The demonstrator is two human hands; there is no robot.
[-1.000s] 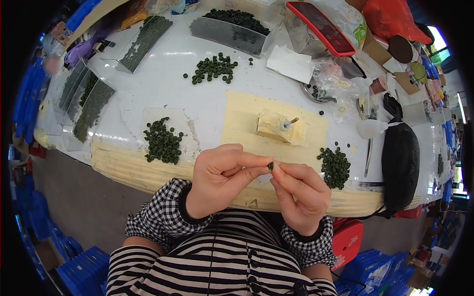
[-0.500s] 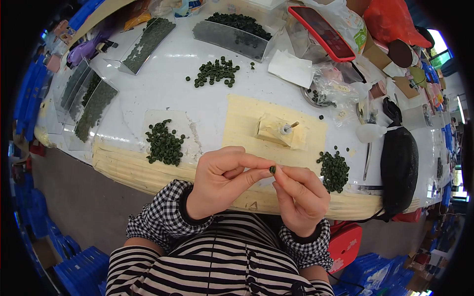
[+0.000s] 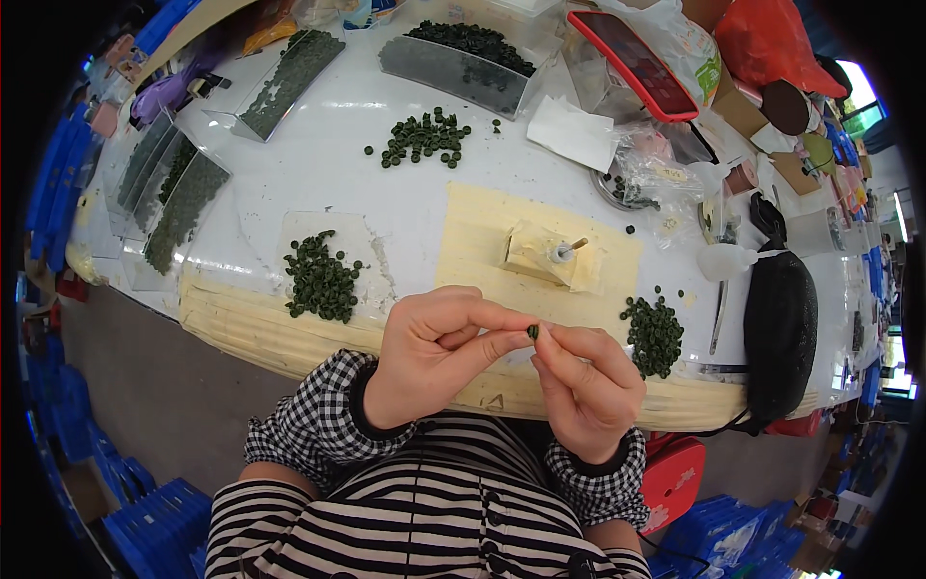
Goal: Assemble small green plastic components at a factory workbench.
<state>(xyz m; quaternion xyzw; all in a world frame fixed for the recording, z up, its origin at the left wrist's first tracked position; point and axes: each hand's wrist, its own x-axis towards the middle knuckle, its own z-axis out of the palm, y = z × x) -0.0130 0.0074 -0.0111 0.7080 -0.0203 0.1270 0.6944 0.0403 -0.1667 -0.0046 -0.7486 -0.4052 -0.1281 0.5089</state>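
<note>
Between their fingertips, my left hand (image 3: 439, 352) and my right hand (image 3: 590, 386) pinch one small dark green round piece (image 3: 532, 331) above the table's near edge. Fingers cover most of that piece. To the left lies a pile of similar green pieces (image 3: 323, 278); another pile of green pieces (image 3: 655, 335) is just right of my right hand. Beyond my hands, a block wrapped in pale yellow tape (image 3: 532, 257) stands on a yellow sheet (image 3: 473, 227), with a short thin peg (image 3: 577, 244) sticking out of its top.
Farther back is a loose group of green pieces (image 3: 424, 140). Clear bins of green pieces stand at the back (image 3: 453, 77) and left (image 3: 193, 207). At right are a red-cased phone (image 3: 637, 68), a folded white paper (image 3: 571, 133), a squeeze bottle (image 3: 723, 261), tweezers (image 3: 720, 317) and a black pouch (image 3: 779, 328).
Both hands keep the same pinch on the green piece, almost still. The whole view has shifted very slightly; nothing on the table has visibly moved.
</note>
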